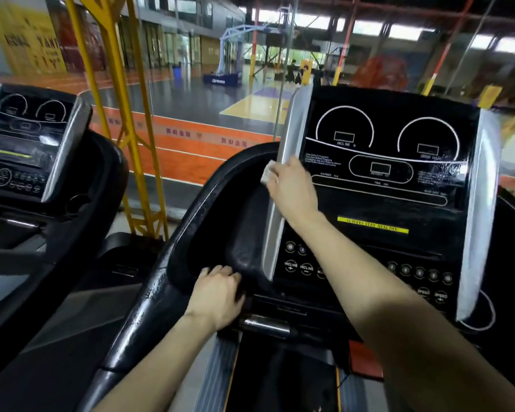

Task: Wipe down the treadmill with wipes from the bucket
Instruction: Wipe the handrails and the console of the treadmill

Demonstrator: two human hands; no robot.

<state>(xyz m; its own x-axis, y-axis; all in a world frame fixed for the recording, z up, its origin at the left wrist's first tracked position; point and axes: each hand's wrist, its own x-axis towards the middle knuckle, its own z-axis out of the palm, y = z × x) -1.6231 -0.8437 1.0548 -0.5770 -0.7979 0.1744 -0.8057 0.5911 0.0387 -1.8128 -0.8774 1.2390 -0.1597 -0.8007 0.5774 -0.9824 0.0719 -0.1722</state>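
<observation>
Holds a crumpled white wipe [267,173] in the right grip [292,188], fingers closed round it, and presses it to the silver strip [296,120] along the left edge of the treadmill console [390,173], about level with the console's middle display. Reaches across the lower button rows of the console with the right forearm. Rests the left grip [217,295] on the black handlebar surround [161,292] just below and left of the console, fingers curled over its inner rim. Speckled sheen along that surround. Below the console, just right of the left grip: a short chrome bar [265,324]. On the console face, under the displays: a yellow label [372,228]. Well left of the console: a second treadmill [27,144] with its own panel. Between the two and beyond: a yellow steel frame [125,114]. Far behind the console: an indoor basketball court with a hoop stand [229,55].
</observation>
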